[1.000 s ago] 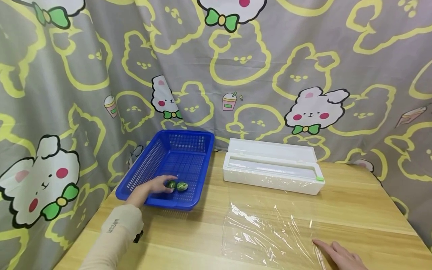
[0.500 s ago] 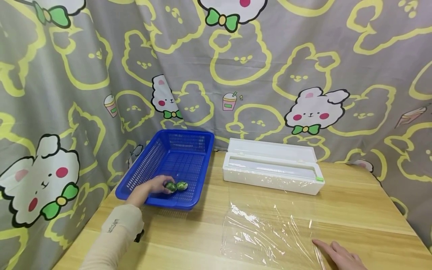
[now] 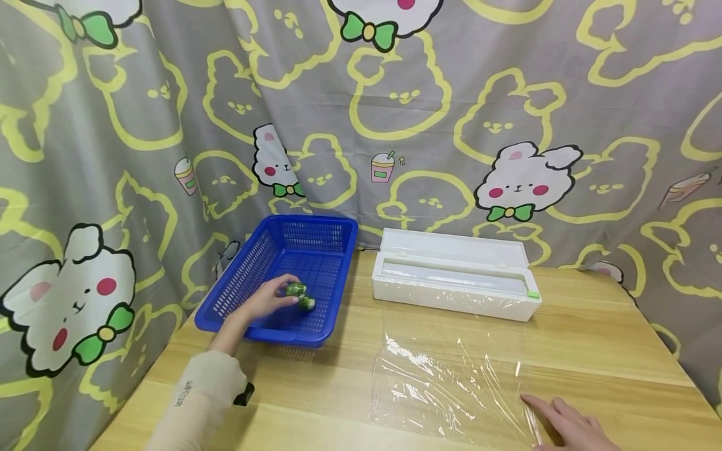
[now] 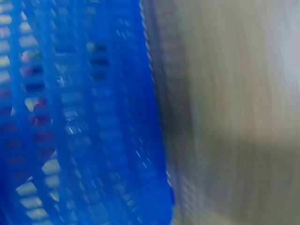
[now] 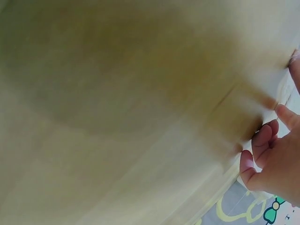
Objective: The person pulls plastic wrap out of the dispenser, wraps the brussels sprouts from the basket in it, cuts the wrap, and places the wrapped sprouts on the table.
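Observation:
My left hand (image 3: 269, 299) is inside the blue plastic basket (image 3: 333, 300), its thumb and fingers pinching a small green vegetable (image 3: 296, 289) with pale streaks. A second green vegetable (image 3: 306, 304) sits right beside it, close to the thumb. Their exact kind is hard to tell. The left wrist view shows only the blurred basket wall (image 4: 108, 122) and tabletop. A sheet of clear cling film (image 3: 434, 388) lies on the table. At its right edge my right hand (image 3: 570, 423) touches the film with the index finger extended; in the right wrist view that hand (image 5: 279, 159) has some fingers bent.
A white cling film dispenser box (image 3: 451, 300) stands at the back with its lid (image 3: 451, 247) raised, the roll inside and a green piece (image 3: 533, 294) at its right end. The film runs forward from it over the wooden table (image 3: 609, 351). A patterned curtain (image 3: 417, 75) hangs behind.
My left hand has closed on one green vegetable and lifted it slightly up and away. The other vegetable has shifted and turned. My right hand stays at the film's edge, its thumb now showing.

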The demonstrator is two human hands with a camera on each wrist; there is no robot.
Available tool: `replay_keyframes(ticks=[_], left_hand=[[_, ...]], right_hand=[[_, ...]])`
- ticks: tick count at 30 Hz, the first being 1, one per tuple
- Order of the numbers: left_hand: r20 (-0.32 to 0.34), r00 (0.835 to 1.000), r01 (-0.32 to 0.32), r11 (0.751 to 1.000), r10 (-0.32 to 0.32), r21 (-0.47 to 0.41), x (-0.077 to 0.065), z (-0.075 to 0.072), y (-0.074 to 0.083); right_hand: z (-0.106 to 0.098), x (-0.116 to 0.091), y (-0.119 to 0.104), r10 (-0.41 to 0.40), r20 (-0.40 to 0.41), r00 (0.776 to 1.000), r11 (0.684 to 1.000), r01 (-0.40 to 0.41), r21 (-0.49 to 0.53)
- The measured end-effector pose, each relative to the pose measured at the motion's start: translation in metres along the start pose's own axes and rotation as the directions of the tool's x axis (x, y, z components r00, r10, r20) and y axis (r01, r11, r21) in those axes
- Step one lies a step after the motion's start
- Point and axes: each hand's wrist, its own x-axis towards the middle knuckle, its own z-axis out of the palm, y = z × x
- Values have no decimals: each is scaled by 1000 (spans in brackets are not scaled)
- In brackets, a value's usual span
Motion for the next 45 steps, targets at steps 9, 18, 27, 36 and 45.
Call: replay_keyframes(ticks=[9, 18, 27, 36, 45], left_hand=[[-27, 996, -88, 994, 86, -61, 14, 18, 54], [-78, 966, -254, 961, 246, -109, 18, 41, 106], [-83, 925, -379, 909, 370, -175, 18, 69, 133], [-1, 916, -392, 895, 401, -212, 19, 95, 142], [65, 897, -420, 890, 437, -179, 22, 125, 155]], right_hand=[[0, -3, 3, -44, -23, 999, 999, 44, 11], [-5, -3, 0, 5, 73, 997, 996, -12, 90], [-9, -2, -3, 17, 82, 996, 993, -26, 114], [-11, -4, -2, 6, 73, 997, 995, -14, 101], [-14, -1, -4, 73, 137, 988, 988, -90, 126]])
